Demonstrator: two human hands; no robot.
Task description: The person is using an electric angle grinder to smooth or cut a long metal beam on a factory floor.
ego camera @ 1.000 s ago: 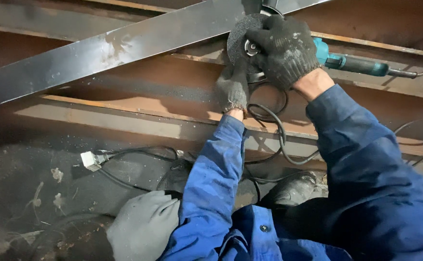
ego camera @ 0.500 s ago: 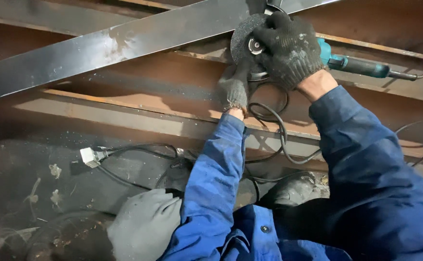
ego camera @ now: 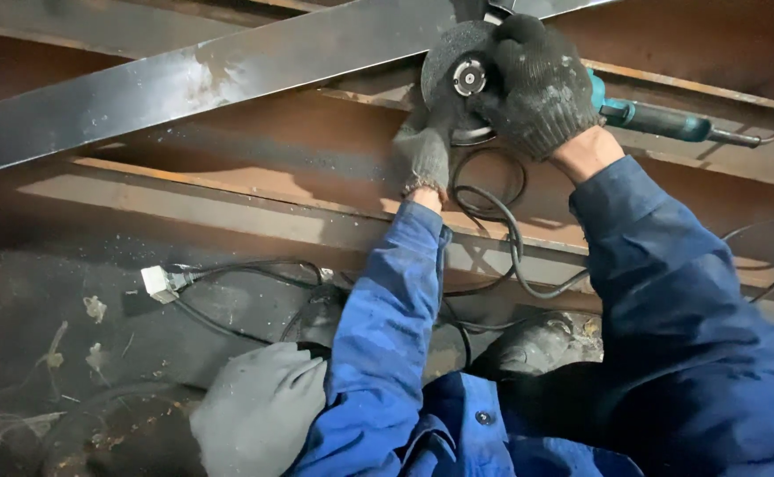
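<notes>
1. Angle grinder up at about 1 o'clock in the head view, its dark grinding disc face-on, lying against the lower edge of the long steel flat bar that runs diagonally across the top.
2. Right hand, in a dark knit glove, wrapped over the grinder's head just beside the disc hub; grip closed around the housing.
3. Left hand, in a grey glove, at 7 o'clock of the disc, fingers reaching up to the disc's rim; grip half-curled, pinch or mere touch impossible to tell.
4. Teal body and tail extending toward 3 o'clock, black power cable looping down at 6 o'clock over the rusty steel beam.
5. Judged rigid, dense and fairly heavy, front-loaded at the gear head; disc brittle and abrasive, best not squeezed at the edge.
6. Safest holds probably the gear housing and the slim teal barrel, both hard and unlikely to slip under knit gloves.
</notes>
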